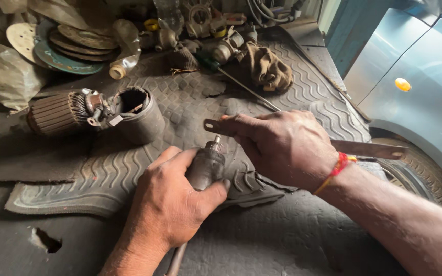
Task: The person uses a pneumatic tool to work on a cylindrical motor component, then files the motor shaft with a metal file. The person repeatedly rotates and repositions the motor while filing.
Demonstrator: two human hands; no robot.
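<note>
Meanwhile, left hand (167,204) around greasy part (206,166), right hand (282,145) gripping flat blade (369,150).

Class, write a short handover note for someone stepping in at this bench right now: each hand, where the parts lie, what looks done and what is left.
Left hand: gripping a dark cylindrical motor part, its small gear end pointing up.
Right hand: holding a flat metal strip, its holed tip close to the gear end.
Both rest over the ribbed rubber mat.
Behind, on the mat: a motor housing with a wound armature beside it, apparently already taken apart.
Left: the work on the gear end looks unfinished.
</note>
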